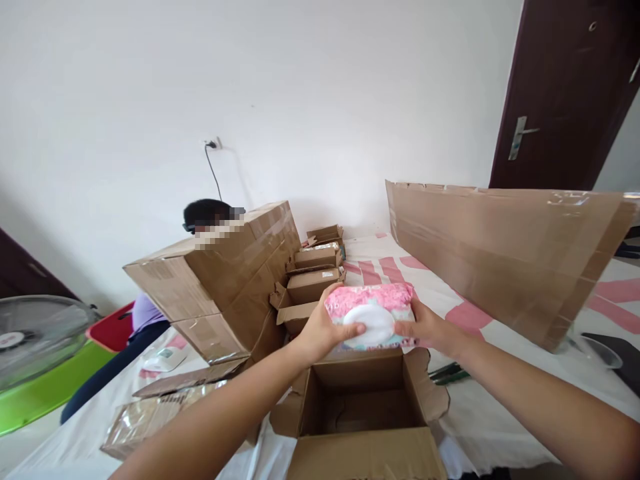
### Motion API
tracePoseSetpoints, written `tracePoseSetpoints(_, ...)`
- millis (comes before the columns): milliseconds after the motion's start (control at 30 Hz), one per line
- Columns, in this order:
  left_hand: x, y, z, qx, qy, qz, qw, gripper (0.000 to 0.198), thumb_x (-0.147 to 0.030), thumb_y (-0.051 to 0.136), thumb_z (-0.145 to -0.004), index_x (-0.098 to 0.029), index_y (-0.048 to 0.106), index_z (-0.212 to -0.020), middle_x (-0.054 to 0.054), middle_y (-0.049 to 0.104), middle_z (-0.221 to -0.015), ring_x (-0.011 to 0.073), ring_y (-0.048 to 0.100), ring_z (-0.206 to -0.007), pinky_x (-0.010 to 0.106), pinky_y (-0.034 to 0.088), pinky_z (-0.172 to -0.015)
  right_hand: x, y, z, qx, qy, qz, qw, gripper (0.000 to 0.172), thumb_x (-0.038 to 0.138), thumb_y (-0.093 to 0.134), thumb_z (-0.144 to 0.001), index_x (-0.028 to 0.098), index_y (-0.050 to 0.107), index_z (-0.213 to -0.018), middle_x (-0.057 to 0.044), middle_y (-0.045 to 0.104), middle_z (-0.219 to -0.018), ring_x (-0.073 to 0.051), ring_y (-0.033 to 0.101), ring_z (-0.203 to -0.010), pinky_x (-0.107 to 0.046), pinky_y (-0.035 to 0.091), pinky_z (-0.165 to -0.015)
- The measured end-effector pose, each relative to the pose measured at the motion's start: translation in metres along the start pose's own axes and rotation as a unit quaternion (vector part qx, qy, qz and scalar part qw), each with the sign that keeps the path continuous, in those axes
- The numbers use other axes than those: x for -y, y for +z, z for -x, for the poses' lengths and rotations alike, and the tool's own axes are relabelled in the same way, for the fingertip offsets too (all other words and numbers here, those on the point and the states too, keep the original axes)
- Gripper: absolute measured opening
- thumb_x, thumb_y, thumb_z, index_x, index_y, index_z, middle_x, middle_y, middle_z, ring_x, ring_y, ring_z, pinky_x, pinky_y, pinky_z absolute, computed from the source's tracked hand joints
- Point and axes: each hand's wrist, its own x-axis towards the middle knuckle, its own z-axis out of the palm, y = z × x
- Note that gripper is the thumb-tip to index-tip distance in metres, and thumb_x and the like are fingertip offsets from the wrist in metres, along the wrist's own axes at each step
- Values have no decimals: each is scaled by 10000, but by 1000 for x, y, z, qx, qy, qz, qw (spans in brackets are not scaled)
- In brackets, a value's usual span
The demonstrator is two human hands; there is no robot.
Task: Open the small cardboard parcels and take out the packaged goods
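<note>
Both my hands grip a pink and white pack of wet wipes [373,313] with a white oval lid facing me. My left hand [327,327] holds its left end, thumb on the lid's edge. On the opposite end my right hand [433,328] is closed, its thumb also near the lid. The pack is above the back edge of an open cardboard box [370,457], whose flaps are folded outward. No items show inside the visible part of that box.
Stacked large cartons [240,267] stand left, beside a row of small open boxes [313,283]. A tall cardboard panel [500,253] stands right. A taped carton [150,417] lies front left. Behind the stack sits a person [150,317], near a fan [30,340].
</note>
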Motion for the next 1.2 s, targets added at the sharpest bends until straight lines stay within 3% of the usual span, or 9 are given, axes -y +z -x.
tracePoseSetpoints(100,-4,-2,48,52,-11,-31,998,1090,-521,869,-564,-253,259,-1426,116,593,-1257,298,619,-1110,452,521,-932,13,18,34,47,-20,58,997,719,491,811,-702,189,560,-1304,-82,713,-1078,-313,641,-1064,-394,548,-840)
tracePoseSetpoints(267,9,-10,93,59,-19,-184,981,984,-437,906,-517,-248,382,-1328,120,534,-1348,335,542,-1215,463,437,-1037,-1,35,63,40,-45,186,981,809,465,878,-599,207,577,-1304,-110,653,-1256,-356,589,-1166,-466,477,-992)
tracePoseSetpoints(533,29,-10,101,40,-152,-325,933,958,-284,880,-522,-215,426,-1363,129,612,-1284,356,547,-1202,482,420,-1025,-38,36,55,38,1,375,926,822,512,874,-558,215,586,-1269,-125,675,-1210,-369,621,-1076,-496,480,-953)
tracePoseSetpoints(700,36,-16,104,15,-93,-414,905,850,-269,873,-529,-218,541,-1310,126,642,-1263,382,532,-1223,544,386,-1060,-48,31,61,52,24,465,884,701,438,746,-748,200,527,-1371,-155,571,-1376,-380,516,-1245,-541,409,-1054)
tracePoseSetpoints(867,41,-31,108,89,-38,-393,914,631,-447,767,-734,-264,583,-1310,114,610,-1351,347,514,-1279,589,329,-1117,-71,26,69,43,-26,462,886,394,493,519,-929,280,642,-1237,-108,590,-1351,-343,513,-1265,-542,421,-1066)
tracePoseSetpoints(933,52,-38,116,52,2,-362,931,501,-453,689,-814,-272,608,-1274,112,594,-1366,321,506,-1294,550,364,-1114,-85,25,78,6,-37,446,894,424,510,486,-940,311,599,-1297,-96,519,-1437,-358,456,-1333,-557,402,-1087)
tracePoseSetpoints(1033,82,-49,139,-100,18,-307,946,391,-471,554,-900,-257,620,-1221,120,569,-1380,311,483,-1319,527,381,-1113,-113,23,98,-47,-75,402,911,688,637,460,-898,336,336,-1504,-72,301,-1595,-395,298,-1436,-578,333,-1137)
tracePoseSetpoints(1133,119,-53,168,-269,-57,-223,935,464,-541,429,-940,-243,562,-1270,116,561,-1385,315,480,-1328,540,361,-1131,-144,21,120,-50,-54,367,927,958,726,481,-821,330,33,-1570,-46,125,-1650,-418,210,-1460,-575,312,-1150)
tracePoseSetpoints(1200,139,-48,186,-317,-109,-145,931,526,-585,321,-957,-255,561,-1289,88,581,-1375,313,473,-1342,526,351,-1146,-163,20,128,-41,-6,373,927,1106,679,611,-759,342,-84,-1551,-45,145,-1645,-429,239,-1443,-576,355,-1125)
